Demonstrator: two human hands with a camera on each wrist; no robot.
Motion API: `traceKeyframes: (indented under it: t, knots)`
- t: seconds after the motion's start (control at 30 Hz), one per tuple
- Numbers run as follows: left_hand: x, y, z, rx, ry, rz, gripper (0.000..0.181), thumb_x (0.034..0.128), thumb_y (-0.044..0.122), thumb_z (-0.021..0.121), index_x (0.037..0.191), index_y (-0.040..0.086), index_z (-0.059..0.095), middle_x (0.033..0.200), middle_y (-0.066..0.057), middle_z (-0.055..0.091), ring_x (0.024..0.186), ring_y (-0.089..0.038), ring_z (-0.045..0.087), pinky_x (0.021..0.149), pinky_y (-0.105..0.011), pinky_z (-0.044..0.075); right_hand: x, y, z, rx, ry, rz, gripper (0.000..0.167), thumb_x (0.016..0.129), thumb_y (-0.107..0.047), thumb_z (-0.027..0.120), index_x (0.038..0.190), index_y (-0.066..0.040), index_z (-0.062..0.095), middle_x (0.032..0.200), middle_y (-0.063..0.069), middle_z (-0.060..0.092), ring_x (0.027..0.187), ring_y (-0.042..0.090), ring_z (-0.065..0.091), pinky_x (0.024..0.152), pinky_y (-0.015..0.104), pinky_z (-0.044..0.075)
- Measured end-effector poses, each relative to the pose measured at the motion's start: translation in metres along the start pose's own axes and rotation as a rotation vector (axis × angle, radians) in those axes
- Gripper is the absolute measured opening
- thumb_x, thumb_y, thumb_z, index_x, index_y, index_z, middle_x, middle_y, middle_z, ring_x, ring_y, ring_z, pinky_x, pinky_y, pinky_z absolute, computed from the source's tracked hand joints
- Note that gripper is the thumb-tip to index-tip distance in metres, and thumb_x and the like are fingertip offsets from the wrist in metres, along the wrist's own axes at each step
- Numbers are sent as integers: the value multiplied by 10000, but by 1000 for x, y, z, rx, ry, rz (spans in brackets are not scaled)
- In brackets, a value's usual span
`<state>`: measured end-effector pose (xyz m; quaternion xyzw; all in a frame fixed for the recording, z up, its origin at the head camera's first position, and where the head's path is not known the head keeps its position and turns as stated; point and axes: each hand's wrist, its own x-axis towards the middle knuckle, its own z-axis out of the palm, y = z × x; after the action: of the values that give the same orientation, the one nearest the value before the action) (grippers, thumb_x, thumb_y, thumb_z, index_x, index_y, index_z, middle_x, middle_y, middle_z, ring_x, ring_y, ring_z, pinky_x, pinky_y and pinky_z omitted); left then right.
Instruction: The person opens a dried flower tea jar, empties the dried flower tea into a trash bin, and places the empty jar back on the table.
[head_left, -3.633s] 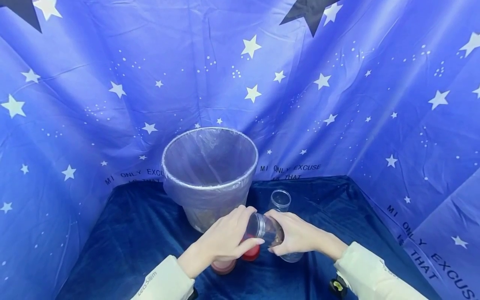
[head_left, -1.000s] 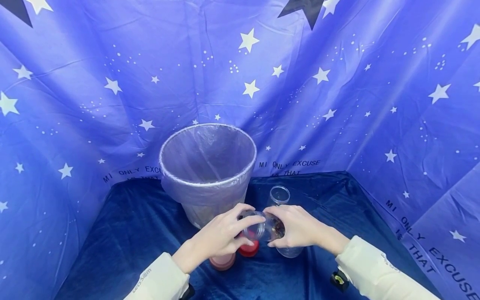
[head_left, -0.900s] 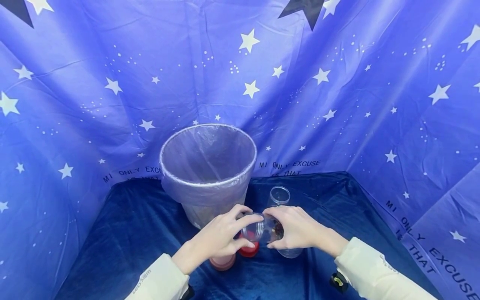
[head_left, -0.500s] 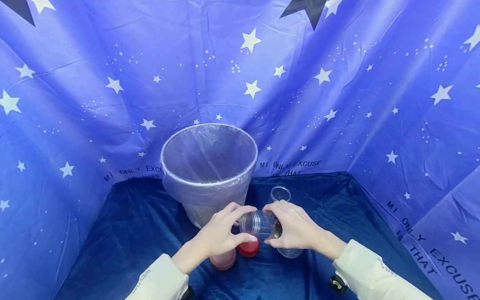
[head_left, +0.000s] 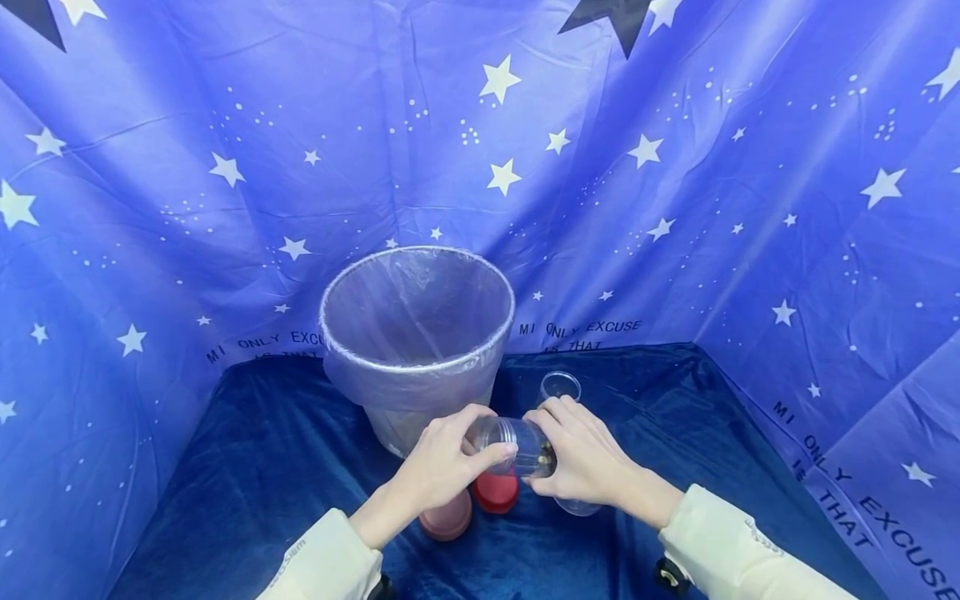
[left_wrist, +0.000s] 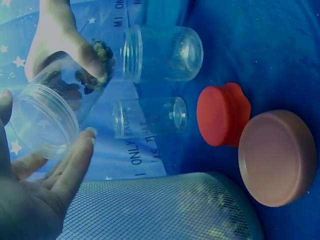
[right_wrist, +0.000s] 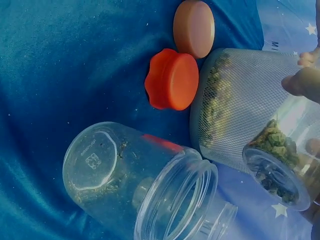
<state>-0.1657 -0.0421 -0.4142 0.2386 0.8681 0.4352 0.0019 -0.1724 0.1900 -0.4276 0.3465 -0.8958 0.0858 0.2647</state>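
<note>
A clear plastic jar (head_left: 522,447) with dark, greenish dried clumps in its base end is held sideways between both hands, above the table. My right hand (head_left: 588,450) grips the base end, fingers over the top and thumb below. At the ridged neck end, my left hand (head_left: 442,458) holds it with the thumb across the near side; whether a clear lid covers the mouth I cannot tell. Below are a red scalloped cap (head_left: 497,492) and a pinkish-brown round lid (head_left: 446,517). A larger clear jar (right_wrist: 100,165) stands under my right hand, with bits of debris inside.
A mesh wastebasket (head_left: 427,392) lined with a clear plastic bag stands behind my left hand. Yellowish-green bits show through its mesh low down. Another clear jar (left_wrist: 150,117) stands behind the larger one. Blue velvety cloth (head_left: 285,483) covers the table; a starry curtain (head_left: 420,125) surrounds it.
Both hands have turned around the jar: the left fingers, spread over the neck end a second ago, now lie behind it with the thumb in front. The jar has shifted slightly and its contents have moved.
</note>
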Motion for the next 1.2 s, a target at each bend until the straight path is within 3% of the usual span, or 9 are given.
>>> traceKeyframes:
  t: [0.17, 0.37, 0.53, 0.67, 0.73, 0.83, 1.03, 1.1, 1.2]
  knots:
    - [1, 1, 0, -3, -17, -75, 510, 918, 612, 550, 1149, 164, 629, 745, 49, 658, 646, -39, 586, 611, -224, 480, 1, -1, 1, -5, 7, -1, 714, 436, -450, 881, 1028, -133, 638, 966, -23, 581, 818, 139, 507, 662, 297, 438]
    - [1, 3, 0, 68, -24, -57, 523, 973, 583, 465, 1168, 124, 620, 811, 63, 626, 730, -59, 577, 663, -234, 460, 2, -2, -2, 43, -54, 27, 696, 476, -421, 887, 1053, -137, 621, 1035, -15, 619, 883, 146, 550, 717, 317, 457]
    - [-1, 5, -5, 122, -38, -9, 557, 1022, 537, 376, 1259, 96, 621, 1099, -21, 670, 1022, -169, 640, 872, -369, 523, 0, -2, -6, 83, -128, 85, 700, 540, -425, 896, 1118, -142, 619, 982, -34, 669, 890, 128, 598, 788, 351, 511]
    - [-4, 5, -10, 124, -81, 52, 629, 1003, 529, 446, 1488, 128, 423, 1427, -61, 529, 1307, -244, 535, 1062, -471, 456, 1, 2, -13, 155, -167, 155, 737, 567, -420, 905, 1187, -139, 622, 1034, -7, 691, 898, 140, 609, 772, 367, 530]
    - [-5, 3, -13, 128, -93, 120, 702, 968, 522, 533, 1548, 193, 313, 1509, -36, 434, 1368, -235, 481, 1095, -475, 433, 3, 5, -17, 212, -202, 192, 762, 589, -409, 905, 1235, -141, 604, 1071, 4, 687, 915, 143, 615, 769, 367, 538]
    - [-4, 1, -15, 152, -84, 289, 802, 901, 483, 661, 1564, 281, 256, 1556, -31, 343, 1378, -224, 469, 1081, -457, 454, 4, 9, -23, 286, -275, 234, 788, 633, -413, 890, 1299, -161, 554, 1099, -9, 671, 951, 130, 622, 784, 354, 544]
    - [1, -2, -17, 332, 1, 657, 795, 810, 469, 767, 1491, 260, 413, 1611, -145, 235, 1349, -280, 495, 901, -325, 567, 3, 16, -29, 360, -371, 206, 792, 680, -440, 866, 1330, -141, 527, 1129, -41, 651, 980, 87, 613, 835, 335, 538]
    - [2, -3, -16, 379, 0, 731, 762, 796, 412, 800, 1456, 235, 462, 1607, -163, 251, 1355, -287, 488, 875, -275, 569, 3, 18, -30, 372, -377, 177, 782, 686, -444, 864, 1328, -136, 540, 1131, -51, 646, 986, 77, 606, 852, 343, 535]
    - [2, -4, -15, 429, -23, 790, 743, 776, 253, 832, 1433, 216, 487, 1588, -132, 319, 1379, -263, 461, 919, -250, 550, 2, 20, -31, 388, -373, 148, 759, 683, -436, 868, 1318, -154, 561, 1082, -99, 630, 958, 56, 593, 845, 341, 528]
